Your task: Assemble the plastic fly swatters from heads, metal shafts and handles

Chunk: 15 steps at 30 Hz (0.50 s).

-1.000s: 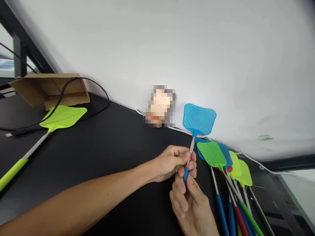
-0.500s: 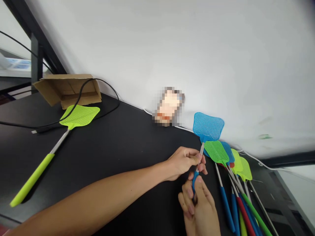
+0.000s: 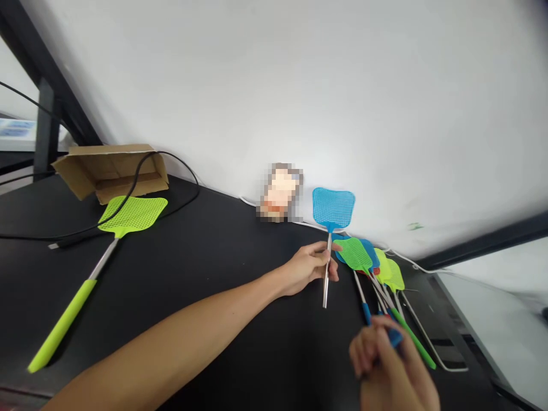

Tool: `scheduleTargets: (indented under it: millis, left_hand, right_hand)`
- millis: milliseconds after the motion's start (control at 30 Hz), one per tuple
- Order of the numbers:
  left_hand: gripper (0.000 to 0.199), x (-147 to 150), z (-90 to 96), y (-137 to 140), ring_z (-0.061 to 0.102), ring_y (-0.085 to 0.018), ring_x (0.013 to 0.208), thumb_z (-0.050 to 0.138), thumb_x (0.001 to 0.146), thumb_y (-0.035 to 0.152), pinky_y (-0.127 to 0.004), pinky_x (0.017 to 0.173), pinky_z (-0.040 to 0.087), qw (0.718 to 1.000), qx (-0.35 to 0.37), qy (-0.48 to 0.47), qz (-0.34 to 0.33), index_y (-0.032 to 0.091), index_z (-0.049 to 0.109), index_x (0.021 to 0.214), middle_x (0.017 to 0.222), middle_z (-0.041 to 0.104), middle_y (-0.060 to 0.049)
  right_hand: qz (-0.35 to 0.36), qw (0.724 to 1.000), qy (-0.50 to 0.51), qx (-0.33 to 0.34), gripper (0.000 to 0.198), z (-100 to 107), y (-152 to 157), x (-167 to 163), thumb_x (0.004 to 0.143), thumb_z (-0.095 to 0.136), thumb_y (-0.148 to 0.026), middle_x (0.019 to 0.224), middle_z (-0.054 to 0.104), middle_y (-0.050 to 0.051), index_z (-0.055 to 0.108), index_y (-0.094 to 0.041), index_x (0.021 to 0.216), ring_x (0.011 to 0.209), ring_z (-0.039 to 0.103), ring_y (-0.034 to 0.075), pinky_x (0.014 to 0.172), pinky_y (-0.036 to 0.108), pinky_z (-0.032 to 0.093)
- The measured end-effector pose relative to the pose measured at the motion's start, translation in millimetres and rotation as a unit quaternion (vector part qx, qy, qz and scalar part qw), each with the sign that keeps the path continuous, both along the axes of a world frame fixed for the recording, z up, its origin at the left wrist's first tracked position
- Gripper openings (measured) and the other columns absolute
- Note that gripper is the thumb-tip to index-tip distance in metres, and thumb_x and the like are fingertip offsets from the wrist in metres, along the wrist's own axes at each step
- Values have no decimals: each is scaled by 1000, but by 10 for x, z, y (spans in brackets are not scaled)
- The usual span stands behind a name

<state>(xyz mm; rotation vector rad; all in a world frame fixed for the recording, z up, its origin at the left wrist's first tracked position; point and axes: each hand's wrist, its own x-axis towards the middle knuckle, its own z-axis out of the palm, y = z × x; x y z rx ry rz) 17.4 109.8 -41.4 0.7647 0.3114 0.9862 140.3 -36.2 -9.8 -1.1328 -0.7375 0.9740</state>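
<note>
My left hand [image 3: 314, 265] grips a blue fly swatter [image 3: 334, 208] by its thin metal shaft, with thumb and fingers closed round it. The swatter stands nearly upright, and the lower end of its shaft is bare metal. At the lower right my right hand [image 3: 391, 362] has its fingers curled and is smeared by motion. A bit of blue [image 3: 394, 337] shows at its fingertips; its kind is unclear. Just beyond that hand lies a pile of fly swatters, a green one [image 3: 353, 254] on top and yellow-green ones [image 3: 394, 275] at its right.
On the left of the black table [image 3: 240, 251] lies a yellow-green fly swatter [image 3: 133, 214]. Behind it stands an open cardboard box [image 3: 113, 165], with a black cable [image 3: 139, 165] looped in front. A blurred-out object [image 3: 280, 191] leans on the white wall. A bent metal rod [image 3: 423, 331] lies right.
My right hand has moved away from the swatter's shaft, down and to the right, with something blue at its fingers. The shaft's bare lower end now shows. My left hand keeps its grip.
</note>
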Motion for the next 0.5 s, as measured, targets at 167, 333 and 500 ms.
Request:
scheduleTargets:
  millis: [167,333,500]
  left_hand:
    - [43,-11,9,-15,61,-14,61,71,85,46,-30,64,53,999,1,10,-36,19,59,116,74,60,0]
    - [28,14,-21,1,51,-11,47,65,85,40,-23,43,46,998,-27,35,-50,18,59,103,71,59,0]
    - [29,55,-26,8,39,-7,37,60,90,48,-17,33,31,997,-58,48,-34,22,55,99,65,54,4]
  right_hand:
    - [30,995,-97,5,32,235,1138,126,81,79,-44,62,46,-8,61,-19,87,49,40,6,41,19,29]
    - [115,992,-23,-42,46,23,1594,71,78,77,-55,61,47,-8,50,-19,72,45,39,6,38,19,27]
    - [150,987,41,-40,45,-133,1537,96,73,85,-46,58,45,-9,50,-19,70,48,39,5,41,18,29]
